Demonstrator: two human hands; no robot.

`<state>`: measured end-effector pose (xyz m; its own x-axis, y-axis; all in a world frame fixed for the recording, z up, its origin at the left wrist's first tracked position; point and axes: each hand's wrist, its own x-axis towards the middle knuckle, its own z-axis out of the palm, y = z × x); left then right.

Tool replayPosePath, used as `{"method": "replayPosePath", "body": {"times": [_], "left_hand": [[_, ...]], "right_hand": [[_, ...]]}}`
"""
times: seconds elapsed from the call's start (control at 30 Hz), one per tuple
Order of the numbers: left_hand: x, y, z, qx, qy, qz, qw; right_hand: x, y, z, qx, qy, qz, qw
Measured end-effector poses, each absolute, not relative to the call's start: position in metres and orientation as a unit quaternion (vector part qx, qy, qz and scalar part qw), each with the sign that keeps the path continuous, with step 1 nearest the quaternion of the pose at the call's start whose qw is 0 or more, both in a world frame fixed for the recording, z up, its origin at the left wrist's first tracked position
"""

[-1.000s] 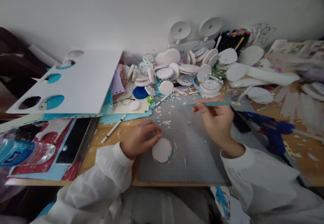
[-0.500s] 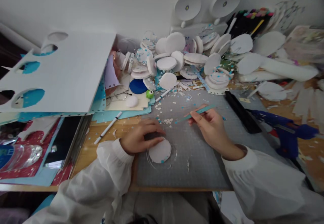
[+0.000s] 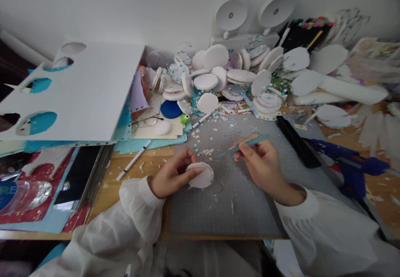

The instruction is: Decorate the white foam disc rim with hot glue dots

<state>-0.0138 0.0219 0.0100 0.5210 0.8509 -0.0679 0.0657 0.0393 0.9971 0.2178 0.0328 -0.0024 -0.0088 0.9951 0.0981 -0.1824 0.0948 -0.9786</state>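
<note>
A cluttered wooden bench (image 3: 120, 160) is the setting for close handwork on a gray cutting mat (image 3: 250, 208) at its front edge.
A white board with round cutouts (image 3: 90, 89) covers the bench's back left corner; a heap of white rounds (image 3: 215, 76) lines the back edge; a blue glue gun (image 3: 353, 166) lies by the mat's right edge. The right hand (image 3: 262, 162) is over the mat's middle, the left hand (image 3: 173, 175) by its left edge. A white disc (image 3: 201, 177) is gripped between left thumb and fingers, near that edge. A slim teal tool (image 3: 259, 139) is pinched in the right fingers, its tip beside tiny white pieces (image 3: 205, 152) scattered toward the mat's back left corner.
</note>
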Motion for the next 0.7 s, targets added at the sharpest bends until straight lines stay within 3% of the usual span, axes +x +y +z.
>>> {"method": "replayPosePath", "body": {"times": [0.23, 0.7], "left_hand": [[-0.005, 0.021, 0.008, 0.52, 0.415, 0.334, 0.668], [-0.009, 0.019, 0.009, 0.591, 0.407, 0.259, 0.646]], "right_hand": [[0.215, 0.02, 0.005, -0.382, -0.486, 0.536, 0.575], [0.2, 0.013, 0.013, -0.432, -0.538, 0.486, 0.537]]}}
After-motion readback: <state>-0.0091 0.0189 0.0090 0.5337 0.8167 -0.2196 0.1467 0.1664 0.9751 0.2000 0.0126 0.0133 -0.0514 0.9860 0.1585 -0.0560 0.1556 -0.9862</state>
